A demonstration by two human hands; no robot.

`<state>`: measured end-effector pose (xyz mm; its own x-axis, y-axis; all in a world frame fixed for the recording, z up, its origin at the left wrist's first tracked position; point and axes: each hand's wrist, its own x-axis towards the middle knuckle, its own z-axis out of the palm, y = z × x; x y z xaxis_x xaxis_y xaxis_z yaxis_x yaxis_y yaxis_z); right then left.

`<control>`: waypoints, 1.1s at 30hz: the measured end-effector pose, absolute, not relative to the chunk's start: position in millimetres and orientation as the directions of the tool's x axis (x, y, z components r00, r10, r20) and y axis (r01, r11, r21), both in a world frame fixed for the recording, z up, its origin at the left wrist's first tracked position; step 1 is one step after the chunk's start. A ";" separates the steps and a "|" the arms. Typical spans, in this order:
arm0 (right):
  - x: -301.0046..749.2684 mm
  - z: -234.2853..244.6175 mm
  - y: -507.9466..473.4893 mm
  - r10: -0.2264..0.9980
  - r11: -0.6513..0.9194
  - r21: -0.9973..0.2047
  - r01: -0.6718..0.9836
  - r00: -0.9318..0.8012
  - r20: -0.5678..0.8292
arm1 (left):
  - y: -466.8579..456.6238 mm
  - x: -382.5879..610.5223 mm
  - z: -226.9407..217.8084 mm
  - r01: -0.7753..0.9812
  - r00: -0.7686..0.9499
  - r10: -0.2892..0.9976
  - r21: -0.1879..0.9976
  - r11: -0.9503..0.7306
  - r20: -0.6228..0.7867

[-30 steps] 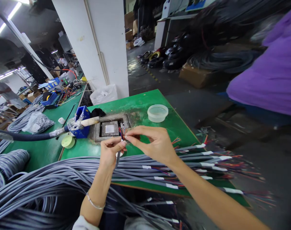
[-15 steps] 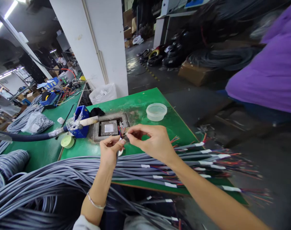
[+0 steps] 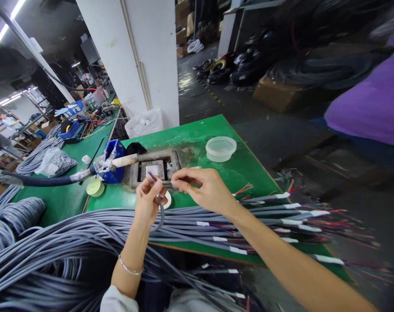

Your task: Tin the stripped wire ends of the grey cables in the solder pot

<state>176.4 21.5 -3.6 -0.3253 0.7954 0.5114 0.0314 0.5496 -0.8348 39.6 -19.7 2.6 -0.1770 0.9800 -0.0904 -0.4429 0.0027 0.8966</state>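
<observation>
In the head view my left hand (image 3: 145, 203) is closed in a pinch on a grey cable (image 3: 161, 214), whose short blue and orange wires (image 3: 152, 176) stick up past the fingertips. The cable bends down below the hand. Just to the right, thumb and fingers of my right hand (image 3: 205, 187) are pressed together; what they hold, if anything, is hidden. Both hands are above the near edge of a sooty, square solder pot (image 3: 131, 177) with a shiny middle. A round white object (image 3: 167, 200) lies partly behind my left hand.
Many grey cables (image 3: 96, 219) with white tape and bared coloured wires run along the table's front. A clear plastic bowl (image 3: 221, 150) stands right of the pot. Left are a blue bin (image 3: 115, 171), a fume hose (image 3: 54, 181) and a round green tin (image 3: 95, 188). A person in purple (image 3: 372, 99) is at right.
My hands have moved slightly apart. The wire ends, earlier between both hands, now point up and left from my left hand. The view has shifted a little.
</observation>
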 end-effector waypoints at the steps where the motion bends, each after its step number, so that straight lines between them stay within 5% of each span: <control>1: 176.5 -2.8 21.3 0.819 0.494 -0.869 -0.028 -0.321 0.475 | -20.5 38.7 1.9 -0.356 -0.187 0.981 0.934 -0.019 -0.052; 5: 176.3 -0.1 20.8 0.886 0.310 -0.928 -0.207 -0.291 0.361 | -24.1 36.9 3.0 -0.049 -0.193 0.980 0.997 -0.063 0.052; 8: 176.7 0.1 21.8 0.919 0.301 -0.912 -0.278 -0.169 0.356 | -25.1 38.9 5.8 -0.074 -0.307 0.950 0.993 -0.090 0.063; 11: 178.3 -0.7 22.7 0.895 0.420 -0.882 -0.212 -0.063 0.441 | -24.9 40.8 8.4 -0.140 -0.353 0.935 0.986 -0.092 0.037; 18: 174.4 -4.7 18.8 0.602 0.797 -0.600 0.067 -0.169 0.781 | -24.3 42.9 10.6 -0.129 -0.343 0.939 0.988 -0.080 0.031; 23: 168.2 -9.6 17.8 0.786 0.606 -0.795 0.017 -0.169 0.595 | -24.3 41.4 7.8 0.021 -0.418 0.896 0.988 -0.153 0.148; 26: 171.5 -11.7 21.6 0.881 0.471 -0.882 -0.022 -0.030 0.471 | -19.3 23.5 11.4 0.192 -0.412 0.894 0.976 -0.102 0.174; 29: 177.6 -12.1 25.7 0.881 0.466 -0.884 0.030 0.074 0.466 | -6.9 -2.2 15.2 0.403 -0.235 0.971 0.913 0.061 0.039; 33: 179.6 -11.4 25.8 0.848 0.528 -0.840 0.127 -0.026 0.529 | 17.0 -24.2 6.7 0.653 -0.076 0.989 0.743 0.146 -0.128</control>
<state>179.6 25.8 -11.4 -0.0260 0.8483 0.5289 0.1272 0.5276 -0.8399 -24.2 17.0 6.7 -0.0760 0.9889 -0.1277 0.6532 0.1461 0.7429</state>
